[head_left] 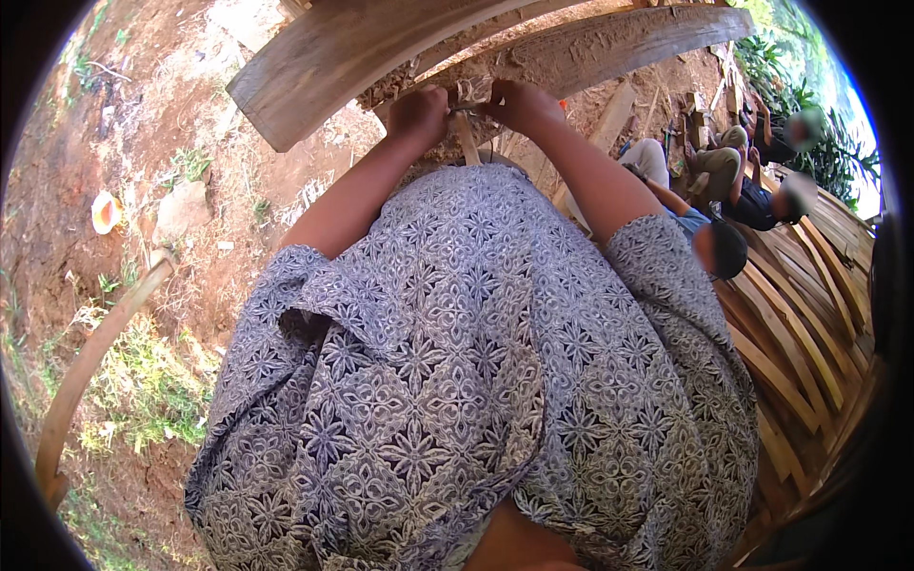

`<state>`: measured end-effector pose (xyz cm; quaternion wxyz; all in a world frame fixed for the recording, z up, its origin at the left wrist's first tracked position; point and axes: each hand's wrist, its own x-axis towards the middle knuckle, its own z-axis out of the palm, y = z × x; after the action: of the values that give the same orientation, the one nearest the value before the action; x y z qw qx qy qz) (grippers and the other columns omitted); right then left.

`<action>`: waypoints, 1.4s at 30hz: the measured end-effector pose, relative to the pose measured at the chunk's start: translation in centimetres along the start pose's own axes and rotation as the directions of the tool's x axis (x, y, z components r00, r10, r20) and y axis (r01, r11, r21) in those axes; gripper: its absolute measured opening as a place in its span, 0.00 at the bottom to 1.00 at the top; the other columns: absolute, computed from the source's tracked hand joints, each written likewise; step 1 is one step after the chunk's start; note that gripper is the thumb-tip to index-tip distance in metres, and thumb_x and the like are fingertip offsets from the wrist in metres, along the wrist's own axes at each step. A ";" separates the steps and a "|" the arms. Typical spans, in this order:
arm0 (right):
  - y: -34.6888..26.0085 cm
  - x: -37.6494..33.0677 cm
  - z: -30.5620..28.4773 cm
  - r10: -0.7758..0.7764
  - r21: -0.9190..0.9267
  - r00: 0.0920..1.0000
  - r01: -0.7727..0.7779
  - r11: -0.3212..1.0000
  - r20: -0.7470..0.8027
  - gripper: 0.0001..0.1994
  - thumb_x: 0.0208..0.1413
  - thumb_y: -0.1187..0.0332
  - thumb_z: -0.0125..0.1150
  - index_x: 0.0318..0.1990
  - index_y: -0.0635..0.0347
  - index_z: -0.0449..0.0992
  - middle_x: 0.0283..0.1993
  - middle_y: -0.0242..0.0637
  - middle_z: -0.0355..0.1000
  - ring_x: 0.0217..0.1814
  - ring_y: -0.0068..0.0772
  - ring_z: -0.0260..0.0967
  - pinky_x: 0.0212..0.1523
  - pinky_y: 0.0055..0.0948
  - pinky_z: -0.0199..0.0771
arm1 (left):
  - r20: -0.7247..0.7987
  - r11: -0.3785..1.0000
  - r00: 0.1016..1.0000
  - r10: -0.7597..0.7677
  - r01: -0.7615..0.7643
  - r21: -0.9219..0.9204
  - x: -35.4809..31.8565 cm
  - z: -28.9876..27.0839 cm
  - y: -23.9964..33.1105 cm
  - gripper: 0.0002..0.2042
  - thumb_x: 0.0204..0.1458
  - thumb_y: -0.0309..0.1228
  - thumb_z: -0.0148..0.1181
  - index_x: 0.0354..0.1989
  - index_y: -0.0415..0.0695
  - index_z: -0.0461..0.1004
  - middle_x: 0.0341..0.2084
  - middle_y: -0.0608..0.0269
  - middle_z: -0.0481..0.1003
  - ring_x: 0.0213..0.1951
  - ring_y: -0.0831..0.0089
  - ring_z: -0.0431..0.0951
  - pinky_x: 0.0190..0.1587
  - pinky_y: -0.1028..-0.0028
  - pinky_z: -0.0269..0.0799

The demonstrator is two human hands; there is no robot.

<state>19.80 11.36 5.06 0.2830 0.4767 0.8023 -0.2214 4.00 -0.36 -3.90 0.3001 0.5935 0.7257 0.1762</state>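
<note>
At the upper middle, my left hand (pixel 419 119) and my right hand (pixel 526 105) face each other with their fingers curled closed. Both grip the ends of a thin, dark crosswise tool (pixel 464 107); its exact kind is too small to make out. A narrow pale strip of wood (pixel 466 140) runs from beneath this tool toward my body, its near end against my patterned shirt (pixel 457 285). Just beyond my hands lies a thick weathered board (pixel 571 52). My fingers hide much of the tool.
A second broad board (pixel 333 67) slants at upper left. A curved wooden piece (pixel 105 371) lies left, near an orange-and-white round object (pixel 106 212) on the dirt. Several people sit at right, one in a blue top (pixel 693 224), above stacked wooden slats (pixel 795 324).
</note>
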 end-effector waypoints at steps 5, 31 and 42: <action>-0.3 -1.1 -0.9 -0.107 -0.042 0.991 0.111 0.993 0.074 0.24 0.57 0.38 0.63 0.45 0.48 0.81 0.43 0.38 0.81 0.48 0.43 0.80 0.47 0.45 0.78 | 0.030 0.999 0.999 0.036 -0.036 -0.001 -2.1 -1.0 0.0 0.09 0.56 0.34 0.61 0.29 0.43 0.79 0.33 0.54 0.81 0.40 0.54 0.83 0.43 0.56 0.78; -2.7 0.0 -0.7 -0.142 -0.131 0.989 0.146 0.981 0.038 0.27 0.57 0.37 0.63 0.49 0.50 0.80 0.48 0.38 0.81 0.53 0.45 0.80 0.49 0.47 0.80 | 0.071 0.984 0.982 -0.173 0.176 -0.032 -2.6 -0.9 0.4 0.10 0.52 0.27 0.56 0.39 0.38 0.81 0.41 0.45 0.81 0.43 0.47 0.84 0.47 0.53 0.81; -2.6 -2.0 -2.4 -0.204 -0.162 0.965 0.231 0.960 0.166 0.25 0.56 0.37 0.64 0.44 0.49 0.81 0.46 0.38 0.81 0.50 0.42 0.80 0.49 0.44 0.79 | 0.067 0.984 0.997 -0.042 0.053 -0.170 -5.9 -3.0 1.1 0.19 0.56 0.29 0.54 0.58 0.51 0.73 0.41 0.40 0.79 0.45 0.43 0.81 0.47 0.48 0.77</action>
<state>17.69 10.43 8.34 0.3575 0.3402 0.8433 -0.2128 3.63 -5.54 0.40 0.3768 0.5535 0.7119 0.2120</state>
